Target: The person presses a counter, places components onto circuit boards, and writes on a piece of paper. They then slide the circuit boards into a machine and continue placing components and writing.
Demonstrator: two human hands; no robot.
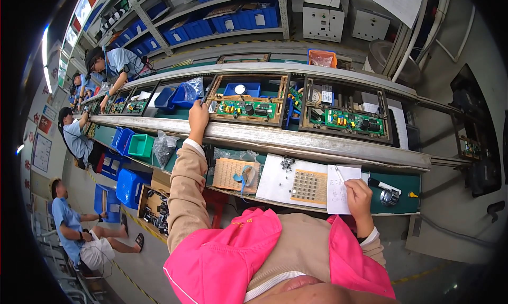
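My left hand (198,118) grips the near left edge of a dark rectangular carrier frame (286,100) on the metal rails. A green circuit board (246,109) with black and yellow components sits in that frame. My right hand (360,196) is closed around a slim white pen (339,173), whose tip lies over a sheet of paper (337,204) with handwritten marks. Left of the paper is a tan perforated board (309,187) holding rows of small parts, with loose dark parts (287,162) on white paper beyond it.
Another carrier frame with a green board (353,122) stands to the right on the rails (275,136). A tan perforated tray (228,175), green bin (141,145) and blue bins (131,187) lie leftward. A magnifier-like round metal object (390,197) is at right. Several co-workers (114,65) sit left.
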